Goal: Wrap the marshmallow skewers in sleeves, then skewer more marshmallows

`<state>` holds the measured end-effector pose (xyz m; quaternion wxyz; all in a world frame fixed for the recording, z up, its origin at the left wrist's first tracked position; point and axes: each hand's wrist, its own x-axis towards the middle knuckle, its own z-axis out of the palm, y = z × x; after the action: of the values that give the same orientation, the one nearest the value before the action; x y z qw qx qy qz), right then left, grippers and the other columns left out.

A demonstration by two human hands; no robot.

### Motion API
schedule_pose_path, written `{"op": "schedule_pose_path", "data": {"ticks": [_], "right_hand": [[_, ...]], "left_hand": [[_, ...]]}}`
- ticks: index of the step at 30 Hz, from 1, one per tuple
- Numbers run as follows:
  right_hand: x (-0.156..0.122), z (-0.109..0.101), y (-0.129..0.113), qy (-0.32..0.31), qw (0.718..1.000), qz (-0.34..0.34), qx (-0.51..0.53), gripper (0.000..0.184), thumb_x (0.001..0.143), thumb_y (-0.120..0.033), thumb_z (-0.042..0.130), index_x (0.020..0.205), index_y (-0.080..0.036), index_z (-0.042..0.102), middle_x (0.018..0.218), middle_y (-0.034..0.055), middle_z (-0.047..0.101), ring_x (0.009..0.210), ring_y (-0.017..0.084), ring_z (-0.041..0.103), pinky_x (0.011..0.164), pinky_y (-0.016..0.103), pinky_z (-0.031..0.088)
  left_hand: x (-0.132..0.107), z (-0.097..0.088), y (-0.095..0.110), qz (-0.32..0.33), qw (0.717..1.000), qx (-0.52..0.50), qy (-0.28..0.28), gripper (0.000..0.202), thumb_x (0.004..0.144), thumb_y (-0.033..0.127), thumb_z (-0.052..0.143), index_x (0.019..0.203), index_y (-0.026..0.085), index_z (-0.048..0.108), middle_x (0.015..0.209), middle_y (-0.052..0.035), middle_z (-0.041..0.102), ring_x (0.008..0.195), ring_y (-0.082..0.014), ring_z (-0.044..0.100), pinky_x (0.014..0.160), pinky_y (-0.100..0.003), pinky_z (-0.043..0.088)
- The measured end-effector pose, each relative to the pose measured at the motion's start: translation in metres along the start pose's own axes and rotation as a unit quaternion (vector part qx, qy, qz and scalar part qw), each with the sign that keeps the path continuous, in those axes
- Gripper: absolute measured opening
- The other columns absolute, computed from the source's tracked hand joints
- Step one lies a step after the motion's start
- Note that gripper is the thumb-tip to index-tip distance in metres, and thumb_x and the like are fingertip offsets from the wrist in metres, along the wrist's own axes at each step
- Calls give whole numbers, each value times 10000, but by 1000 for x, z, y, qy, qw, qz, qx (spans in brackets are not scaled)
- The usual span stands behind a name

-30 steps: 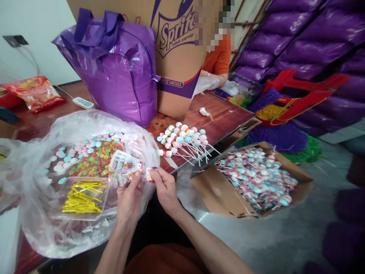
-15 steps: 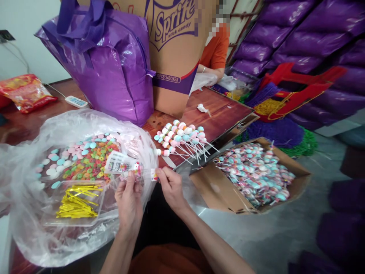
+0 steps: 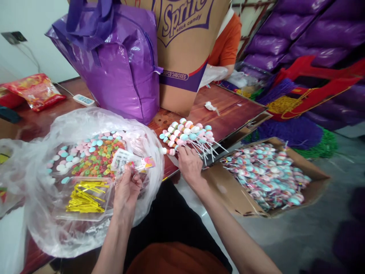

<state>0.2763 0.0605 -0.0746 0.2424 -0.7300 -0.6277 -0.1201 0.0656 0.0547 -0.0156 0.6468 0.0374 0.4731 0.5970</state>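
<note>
My left hand (image 3: 128, 186) is closed around a small printed clear plastic bag (image 3: 121, 160), held above the heap of sweets; the bag's pink-and-white end sticks out to the right. At the near end of a pile of candy sticks (image 3: 189, 133), my right hand (image 3: 190, 163) pinches the white stick of the closest one. That candy stick (image 3: 169, 151) has pink, white and orange sweets threaded on it and lies on the table. Its stick is mostly hidden by my fingers.
A clear plastic sheet (image 3: 37, 228) bears pastel sweets (image 3: 68, 163), ring gummies (image 3: 97, 161) and a tub of gold twist ties (image 3: 85, 196). On the right, a cardboard box (image 3: 234, 194) holds wrapped candy sticks. Behind stand a purple bag (image 3: 114, 76) and a Sprite carton (image 3: 176, 91). Another person (image 3: 228, 42) sits beyond.
My right hand has left the printed bag and moved right to the candy-stick pile, closing on a stick. The left hand still holds the bag. The view has shifted slightly.
</note>
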Motion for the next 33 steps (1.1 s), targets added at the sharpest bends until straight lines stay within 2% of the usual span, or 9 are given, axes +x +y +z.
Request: {"op": "schedule_pose_path", "data": {"ticks": [3,7,12,14,17,21,23,27,33], "right_hand": [[-3,-3,-1,-5,1000,-16,1,177,972,-150,511,919,-177,678,846,82,687,797,232,526,713,336,318],[-13,-13,3,29,999,-21,23,199,988,-182,516,922,-188,704,807,68,676,811,225,537,732,342,320],[-36,-30,13,90,991,54,88,240,1000,-226,511,868,-204,711,788,45,683,759,204,544,728,339,340],[-43,-38,15,101,978,95,153,222,992,-249,522,873,-205,703,788,36,680,751,201,547,734,339,361],[-50,-52,12,103,942,129,294,142,952,-259,580,880,-212,694,787,22,672,776,202,573,748,338,414],[-52,-68,2,78,900,104,416,89,931,-218,609,884,-226,684,806,9,662,776,182,607,733,322,454],[-51,-72,-2,71,902,79,418,94,941,-207,601,903,-228,685,811,9,664,777,177,614,746,330,452],[-48,-77,-1,76,930,23,359,112,957,-194,589,916,-226,688,814,14,686,790,178,616,756,347,422],[-45,-86,8,65,955,-59,284,148,960,-138,581,923,-216,701,819,11,696,769,166,606,753,355,361]], "left_hand": [[6,-3,4,-14,1000,0,0,155,829,170,744,772,153,601,676,33,552,509,-30,474,451,-114,423],[11,-3,9,-47,999,-12,14,185,898,191,671,740,147,586,651,25,531,488,-32,451,428,-111,410],[11,5,7,-53,998,-36,25,189,956,162,576,771,132,592,672,18,538,491,-22,437,430,-95,402],[11,9,5,-54,998,-31,19,176,950,173,592,779,135,594,671,21,530,488,-21,439,424,-94,398],[11,12,3,-55,998,-29,16,183,957,193,586,783,136,595,671,22,533,481,-20,449,421,-95,401],[9,14,3,-53,998,-33,23,197,969,186,564,782,129,589,664,22,545,472,-17,448,420,-95,395],[8,13,4,-54,998,-31,18,191,966,190,570,787,129,596,657,22,555,470,-19,452,423,-99,400],[7,9,3,-44,999,-3,4,157,901,208,674,775,135,618,648,24,583,466,-23,463,424,-110,402],[11,0,1,60,997,49,-30,351,565,261,933,741,141,654,678,45,635,510,-41,518,475,-159,447]]}}
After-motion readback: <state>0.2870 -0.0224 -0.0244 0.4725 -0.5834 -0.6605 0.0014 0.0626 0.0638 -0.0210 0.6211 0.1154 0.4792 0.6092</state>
